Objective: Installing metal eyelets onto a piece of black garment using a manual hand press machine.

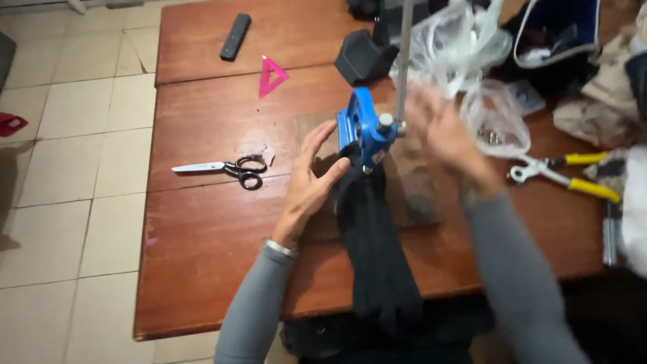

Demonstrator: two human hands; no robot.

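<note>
A long strip of dark fabric hangs over the near edge of the reddish wooden tabletop, fed up under the blue metal hand press. The left hand, fingers spread, pins the cloth beside the press, seemingly to steady it. The right hand, blurred, fingers loosely open and holding nothing, hovers near the upright grey lever; black-handled scissors lie apart.

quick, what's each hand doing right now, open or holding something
Left hand: open, fingers spread, resting against the dark fabric beside the blue hand press.
Right hand: blurred, looks open, holding nothing.
</note>
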